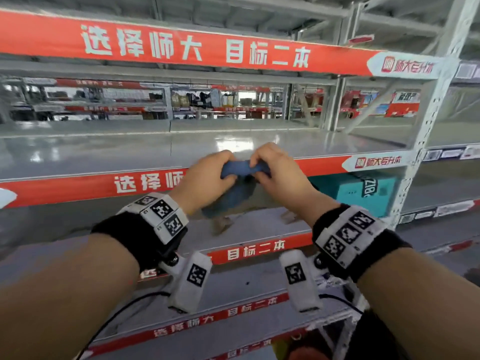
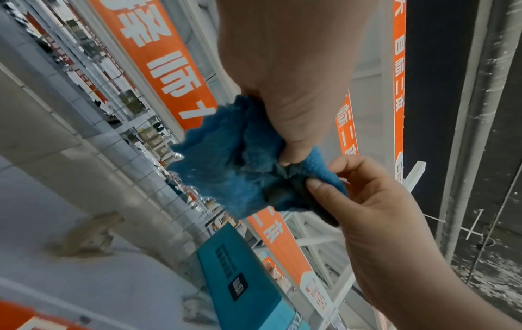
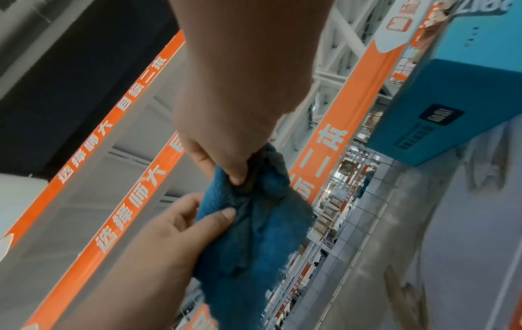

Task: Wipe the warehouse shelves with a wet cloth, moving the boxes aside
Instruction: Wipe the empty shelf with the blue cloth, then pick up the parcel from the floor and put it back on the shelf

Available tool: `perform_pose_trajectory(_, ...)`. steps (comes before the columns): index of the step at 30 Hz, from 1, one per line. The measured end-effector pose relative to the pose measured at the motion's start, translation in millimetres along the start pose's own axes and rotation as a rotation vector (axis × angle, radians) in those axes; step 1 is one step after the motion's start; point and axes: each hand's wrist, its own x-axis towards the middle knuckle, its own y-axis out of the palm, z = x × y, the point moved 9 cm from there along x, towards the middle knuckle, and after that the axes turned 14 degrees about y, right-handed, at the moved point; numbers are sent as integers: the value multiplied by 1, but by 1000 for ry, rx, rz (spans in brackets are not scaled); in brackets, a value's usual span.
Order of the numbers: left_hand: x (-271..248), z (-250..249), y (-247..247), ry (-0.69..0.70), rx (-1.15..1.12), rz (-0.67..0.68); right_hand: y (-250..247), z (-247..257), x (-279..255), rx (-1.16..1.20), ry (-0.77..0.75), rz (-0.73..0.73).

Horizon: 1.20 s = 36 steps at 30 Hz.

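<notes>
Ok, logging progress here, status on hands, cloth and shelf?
Left hand and right hand both grip blue cloth, held off the shelf. Teal box sits on the shelf below, right.

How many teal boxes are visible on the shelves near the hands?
1. The teal box stands on the shelf below the one at hand height, right of the right hand. Others may be hidden.
</notes>
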Motion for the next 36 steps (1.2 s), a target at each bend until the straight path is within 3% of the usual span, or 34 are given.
perform_pose_trajectory(4,35,4,-19,25,225,-22,2,-12,28,-111,-18,-44)
perform_pose_trajectory(7,54,20,-37,3,527,-36,5,-25,46,-121,32,-35)
perform_pose_trajectory(9,59,33,-34,-22,727,31,10,-34,53,-133,77,-5)
perform_pose_trajectory(10,58,41,-22,-48,761,128,14,-39,56,-153,100,11)
perform_pose_trajectory(13,47,64,22,-179,624,426,29,-54,58,-229,155,64)
perform_pose_trajectory(15,48,62,27,-212,556,365,34,-63,57,-233,176,70)
perform_pose_trajectory(19,63,23,25,-31,451,81,29,-77,47,-139,189,-22)
perform_pose_trajectory(24,53,-31,84,151,168,65,15,-115,2,-70,187,-176)
perform_pose_trajectory(28,23,-53,171,174,-19,187,20,-180,-45,-93,307,-141)
perform_pose_trajectory(34,-9,-78,308,114,-86,512,38,-288,-128,-176,510,78)
perform_pose_trajectory(36,-9,-89,349,42,-130,545,37,-328,-157,-193,591,156)
